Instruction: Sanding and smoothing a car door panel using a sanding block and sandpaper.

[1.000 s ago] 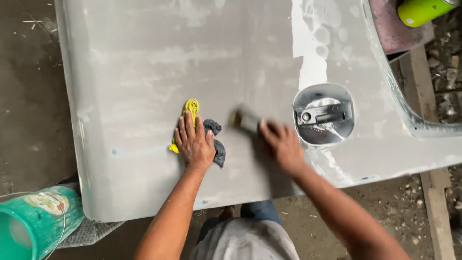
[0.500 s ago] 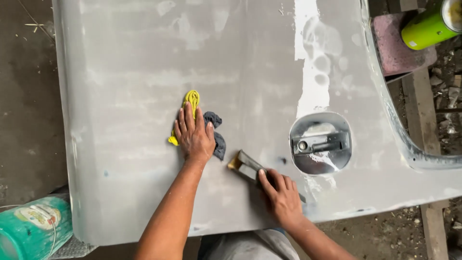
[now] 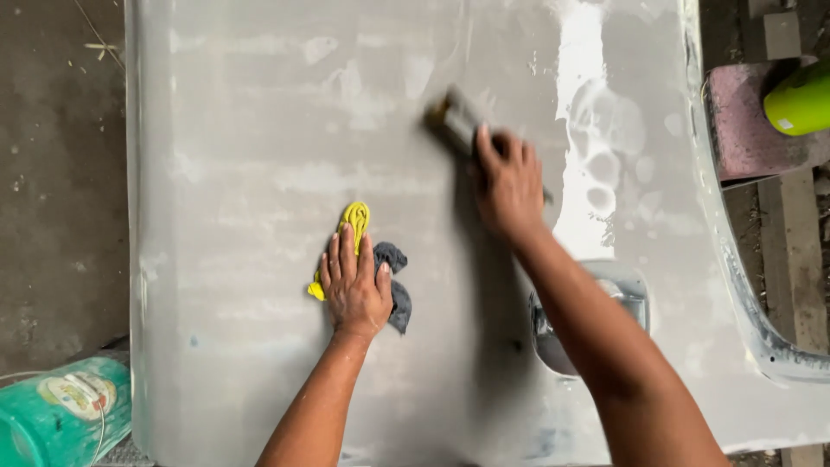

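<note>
Your left hand [image 3: 354, 290] lies flat, pinning the yellow-grey rag [image 3: 367, 242] to steady you; your right hand [image 3: 510, 186] grips the sanding block [image 3: 454, 117] against the far panel [image 3: 259, 130]

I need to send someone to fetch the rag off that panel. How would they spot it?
Start at the big pale grey panel that fills the view. Near its middle, the left hand lies flat on the rag. It is a crumpled bundle of yellow and dark grey cloth, the only soft, colourful thing on the panel.
</note>
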